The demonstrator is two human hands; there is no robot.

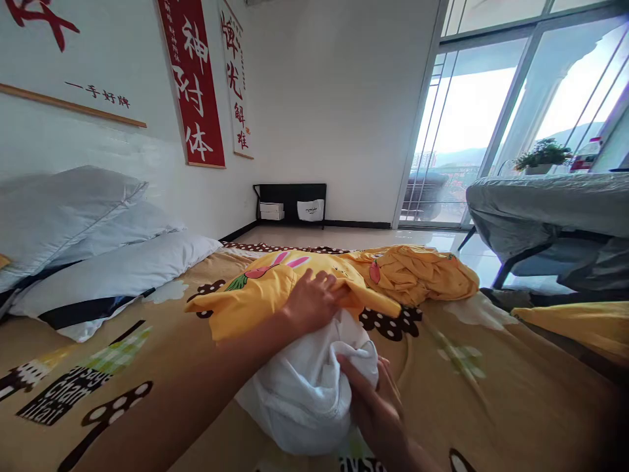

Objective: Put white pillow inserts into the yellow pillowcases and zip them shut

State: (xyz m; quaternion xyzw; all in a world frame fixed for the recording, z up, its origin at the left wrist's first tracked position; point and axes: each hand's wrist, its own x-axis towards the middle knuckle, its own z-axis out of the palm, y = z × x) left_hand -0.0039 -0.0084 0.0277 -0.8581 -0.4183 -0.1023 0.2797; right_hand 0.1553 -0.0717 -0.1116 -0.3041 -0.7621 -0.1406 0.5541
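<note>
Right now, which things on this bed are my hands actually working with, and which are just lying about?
In hand:
left hand gripping the yellow cover
right hand gripping the white pillow

Lying about:
grey pillows
crumpled yellow cloth
covered table
plant
wall scrolls

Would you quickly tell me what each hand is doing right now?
Left hand: closed on the yellow pillowcase.
Right hand: gripping the white pillow.

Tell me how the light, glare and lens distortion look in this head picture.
Head view: daylight through the tall glass balcony doors blows out to white glare; the wide lens bends the red calligraphy wall banner; the left hand on the yellow cartoon pillowcase and the right hand gripping the white pillow insert look sharp, softly lit.
</note>
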